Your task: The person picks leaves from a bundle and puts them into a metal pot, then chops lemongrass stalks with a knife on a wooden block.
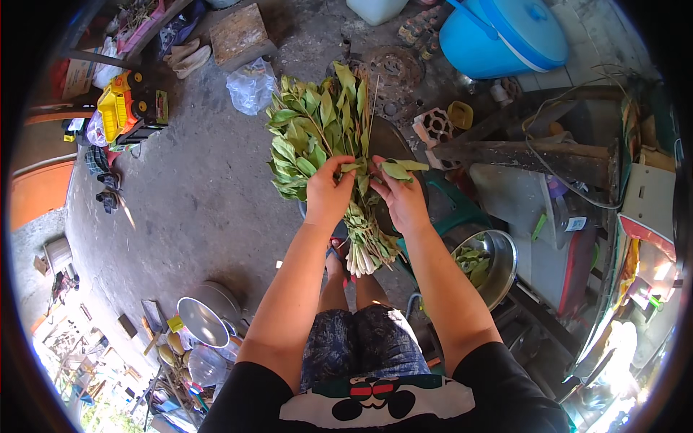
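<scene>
Both of my hands are over a pile of leafy green branches (303, 138) with lemongrass stalks (361, 254) at its near end, their pale bases toward me. My left hand (331, 192) pinches a green leaf (353, 166) between thumb and fingertips above the pile. Slightly to the right, my right hand (399, 197) holds a small sprig of leaves (400, 169) by its fingers. Beneath the greens a dark round surface (398, 146) shows in part; what bears them is mostly hidden.
A metal bowl (503, 270) with loose leaves stands at my right, beside a green plastic chair (460, 208). Farther right is a cluttered wooden rack (541, 151). A blue lidded bucket (482, 38) stands at the back, a clear plastic bag (250, 86) back left, a metal pot (203, 322) near left.
</scene>
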Action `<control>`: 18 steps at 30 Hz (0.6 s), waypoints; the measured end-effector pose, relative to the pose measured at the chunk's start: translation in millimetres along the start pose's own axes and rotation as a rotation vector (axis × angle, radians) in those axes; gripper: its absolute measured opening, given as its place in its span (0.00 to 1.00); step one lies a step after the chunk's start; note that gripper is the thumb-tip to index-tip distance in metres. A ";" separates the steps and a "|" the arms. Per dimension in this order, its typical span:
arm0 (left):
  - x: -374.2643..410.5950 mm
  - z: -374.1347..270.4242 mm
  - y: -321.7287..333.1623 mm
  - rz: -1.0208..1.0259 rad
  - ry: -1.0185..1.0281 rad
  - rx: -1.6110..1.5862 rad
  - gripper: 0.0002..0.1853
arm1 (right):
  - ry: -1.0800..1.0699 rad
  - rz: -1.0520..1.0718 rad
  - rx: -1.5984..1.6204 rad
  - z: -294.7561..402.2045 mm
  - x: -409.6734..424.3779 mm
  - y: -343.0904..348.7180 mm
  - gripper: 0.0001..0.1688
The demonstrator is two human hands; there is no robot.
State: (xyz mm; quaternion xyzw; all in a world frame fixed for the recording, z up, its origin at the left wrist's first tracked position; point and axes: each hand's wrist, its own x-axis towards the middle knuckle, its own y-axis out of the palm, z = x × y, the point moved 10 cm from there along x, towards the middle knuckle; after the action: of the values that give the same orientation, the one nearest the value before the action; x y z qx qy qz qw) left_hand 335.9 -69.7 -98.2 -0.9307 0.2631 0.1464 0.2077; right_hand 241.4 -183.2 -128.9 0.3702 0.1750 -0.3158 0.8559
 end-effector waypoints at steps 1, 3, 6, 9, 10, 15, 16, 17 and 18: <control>1.3 8.5 -0.6 0.000 -0.057 -0.064 0.13 | 0.015 -0.005 0.019 -2.0 0.0 -1.8 0.14; 2.5 21.3 -0.6 0.001 -0.144 -0.179 0.12 | 0.045 -0.018 0.055 -6.7 0.4 -6.6 0.12; 2.1 33.4 -0.8 -0.004 -0.224 -0.293 0.11 | 0.070 -0.005 0.107 -11.1 0.1 -9.3 0.12; -1.9 27.9 -9.1 -0.081 -0.202 -0.299 0.13 | 0.045 0.039 0.083 -8.0 -0.2 -4.3 0.13; -6.5 16.4 -14.0 -0.141 -0.141 -0.283 0.14 | 0.044 0.041 0.060 -6.4 -0.7 -3.3 0.12; -21.8 -46.8 -14.0 -0.189 0.380 0.044 0.19 | 0.002 0.074 -0.176 3.4 -1.0 7.8 0.10; -22.3 -46.7 -5.7 -0.118 0.361 0.083 0.19 | -0.059 0.084 -0.245 6.6 0.1 9.1 0.09; -22.3 -46.1 2.7 -0.047 0.342 0.123 0.20 | -0.120 0.093 -0.314 7.5 1.8 9.7 0.09; -19.6 -44.9 3.0 -0.043 0.309 0.091 0.15 | -0.182 0.104 -0.383 10.3 2.5 11.8 0.08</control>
State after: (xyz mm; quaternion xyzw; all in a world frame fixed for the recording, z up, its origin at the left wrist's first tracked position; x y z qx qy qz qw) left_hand 325.6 -84.4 -52.5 -0.9372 0.2783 -0.0147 0.2097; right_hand 251.9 -185.7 -117.2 0.1790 0.1343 -0.2643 0.9381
